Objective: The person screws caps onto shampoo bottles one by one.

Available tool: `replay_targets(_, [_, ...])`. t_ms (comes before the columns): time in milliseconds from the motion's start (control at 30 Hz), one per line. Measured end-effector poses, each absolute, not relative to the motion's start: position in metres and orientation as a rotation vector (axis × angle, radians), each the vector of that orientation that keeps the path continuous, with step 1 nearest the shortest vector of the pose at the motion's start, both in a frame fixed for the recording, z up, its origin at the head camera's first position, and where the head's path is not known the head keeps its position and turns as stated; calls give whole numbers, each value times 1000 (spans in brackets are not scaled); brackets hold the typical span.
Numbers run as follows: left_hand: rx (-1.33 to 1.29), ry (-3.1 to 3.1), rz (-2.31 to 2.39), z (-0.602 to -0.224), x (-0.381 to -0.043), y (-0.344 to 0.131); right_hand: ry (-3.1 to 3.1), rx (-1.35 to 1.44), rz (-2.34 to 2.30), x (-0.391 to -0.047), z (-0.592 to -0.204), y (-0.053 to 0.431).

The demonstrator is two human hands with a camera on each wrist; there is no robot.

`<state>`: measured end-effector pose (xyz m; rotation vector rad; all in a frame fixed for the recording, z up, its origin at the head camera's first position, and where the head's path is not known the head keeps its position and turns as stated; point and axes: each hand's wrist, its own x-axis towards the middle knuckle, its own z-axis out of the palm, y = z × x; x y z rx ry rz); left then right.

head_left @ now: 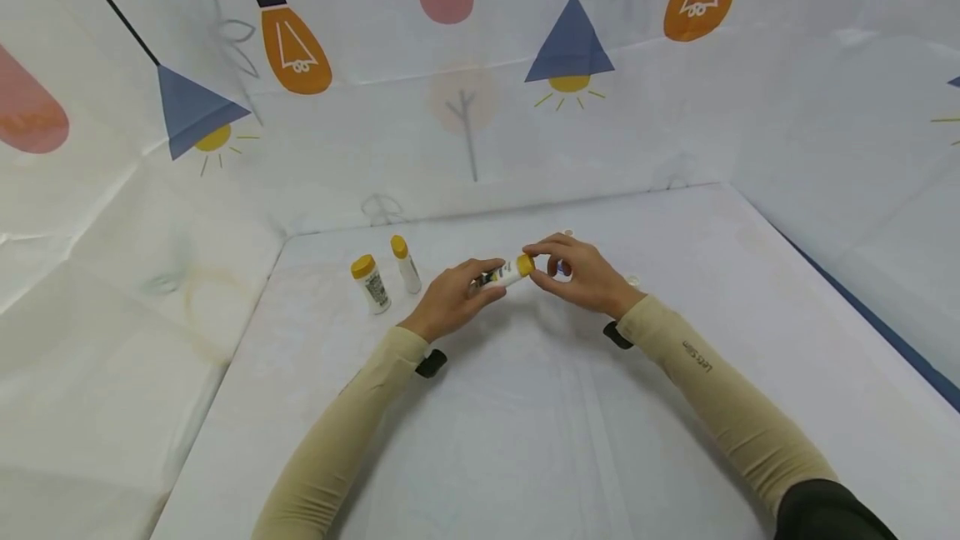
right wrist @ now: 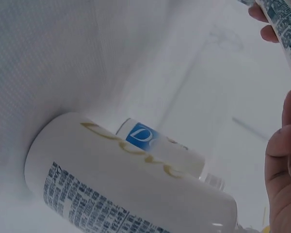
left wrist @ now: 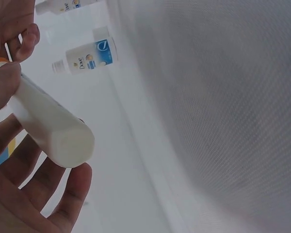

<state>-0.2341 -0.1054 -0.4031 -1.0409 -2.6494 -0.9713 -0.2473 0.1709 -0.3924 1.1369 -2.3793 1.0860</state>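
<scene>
In the head view my left hand grips a small white bottle with dark print, thumb along one side and fingers along the other. Tilted, it points its yellow cap toward my right hand. Thumb and fingertips of that hand pinch the cap, with the other fingers loosely bent. From the left wrist, the pale base of the bottle shows above spread fingers. At the upper edge of the right wrist view, fine print covers the side of the held bottle.
Left of my left hand stand a wider yellow-capped bottle and a slimmer one. White Dove bottles stand near my right hand, largely hidden by it in the head view; a large white bottle fills the right wrist foreground. Printed sheeting encloses the table.
</scene>
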Motion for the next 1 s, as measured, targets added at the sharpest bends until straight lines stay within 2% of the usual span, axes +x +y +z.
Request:
replay_targets(400, [-1089,-2568,-925,-408,-234,-100,-2498,892,1085,-245,-388,164])
replay_targets(600, [-1072,-2593,-926,-407,-233,-98,-2532,857,1032,-240,-387,164])
replay_targets(733, [-1031,-2613,-935,-402,-234,-100,-2513,924,984,-239,-379,167])
replay_targets(1000, [-1023,-2598,-958,-403,-235,-105,-2365,1267,870,-247,-375,173])
